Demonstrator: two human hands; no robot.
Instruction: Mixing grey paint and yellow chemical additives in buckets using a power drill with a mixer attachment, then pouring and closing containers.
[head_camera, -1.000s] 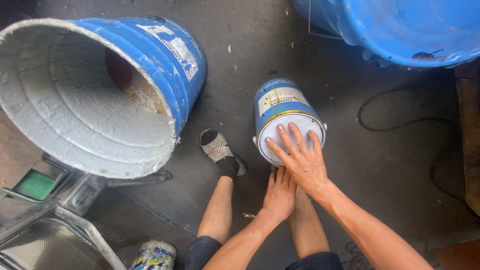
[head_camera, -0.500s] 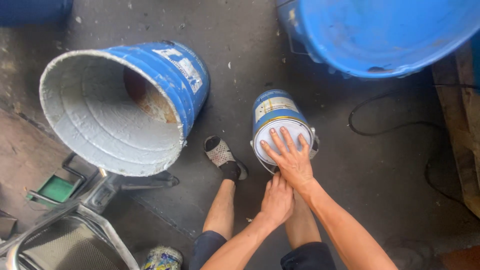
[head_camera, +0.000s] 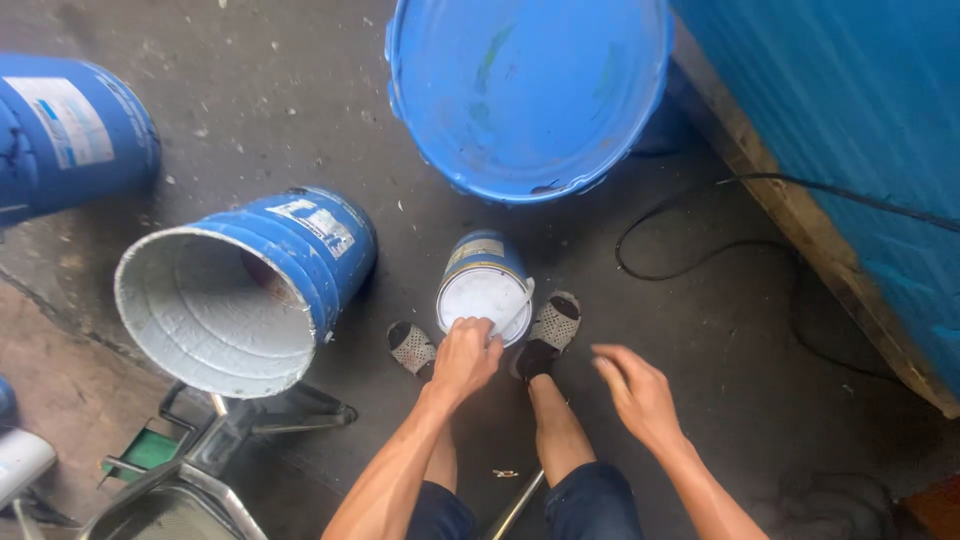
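A small blue paint can (head_camera: 484, 285) with a white lid stands upright on the dark floor between my two feet in perforated slippers. My left hand (head_camera: 465, 357) grips the near rim of the can's lid, fingers curled. My right hand (head_camera: 634, 393) hovers to the right of my right foot, fingers loosely apart, holding nothing. The can's wire handle hangs at its right side.
A big blue bucket (head_camera: 245, 290) with a white inside lies on its side at the left. Another blue bucket (head_camera: 525, 95) stands behind the can, a blue drum (head_camera: 70, 135) at far left. A black cable (head_camera: 700, 255) loops on the right by a blue wall (head_camera: 850, 140). A metal frame (head_camera: 200, 460) lies at lower left.
My right hand has come off the can's lid and moved away to the right. My left hand has moved up onto the lid's rim. The view has pulled back and shifted.
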